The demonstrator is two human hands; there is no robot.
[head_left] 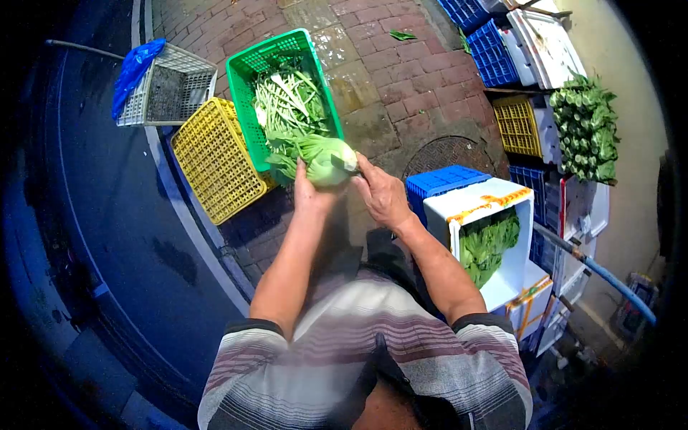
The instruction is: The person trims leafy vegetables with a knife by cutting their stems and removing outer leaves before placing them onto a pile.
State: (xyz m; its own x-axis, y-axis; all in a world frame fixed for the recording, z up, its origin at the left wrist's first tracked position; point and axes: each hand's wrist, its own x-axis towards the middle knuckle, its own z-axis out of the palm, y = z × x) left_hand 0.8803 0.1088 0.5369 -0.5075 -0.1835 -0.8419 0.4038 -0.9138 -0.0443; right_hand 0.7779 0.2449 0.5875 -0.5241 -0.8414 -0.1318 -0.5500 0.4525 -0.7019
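Observation:
A leafy green vegetable [324, 159] with a pale base lies across my left hand [313, 192], whose fingers are wrapped round it from below. Its leaves point left and its cut base faces right. At that base is my right hand [382, 192], fingers closed on something small and dark that I cannot make out clearly. Just beyond the vegetable stands a green basket [247, 136] holding loose leaves and pale stalks [290, 104].
A yellow crate [215, 159] and a grey crate [166, 89] with a blue bag [136, 75] are at the left. At the right, a white foam box [476, 204] holds leafy greens [489, 247]. Beyond it are stacked crates, bundled greens [586, 129] and a blue pole [616, 279].

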